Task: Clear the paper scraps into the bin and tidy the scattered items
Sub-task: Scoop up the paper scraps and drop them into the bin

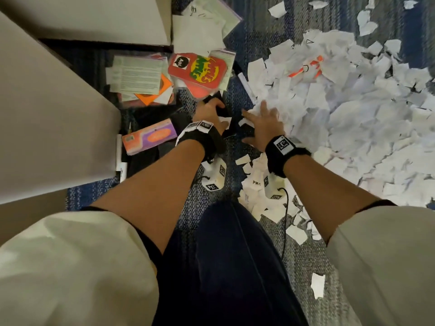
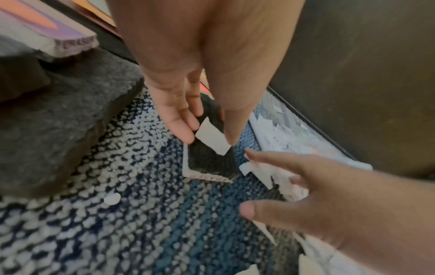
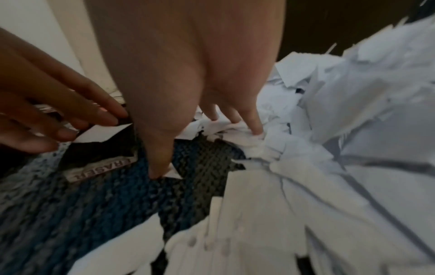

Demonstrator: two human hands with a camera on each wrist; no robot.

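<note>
- Left hand point(image 2: 179, 104), fingers straight, touches a paper scrap point(image 2: 213, 138) lying on the black eraser point(image 2: 209, 161).
- Right hand point(image 1: 263, 123), spread, presses the paper pile's point(image 1: 353, 109) near edge.

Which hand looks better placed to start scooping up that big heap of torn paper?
The right hand, probably. Its spread fingers already rest on the edge of the paper scraps, while the left hand is over at the black eraser, touching it beside the coloured boxes.
</note>
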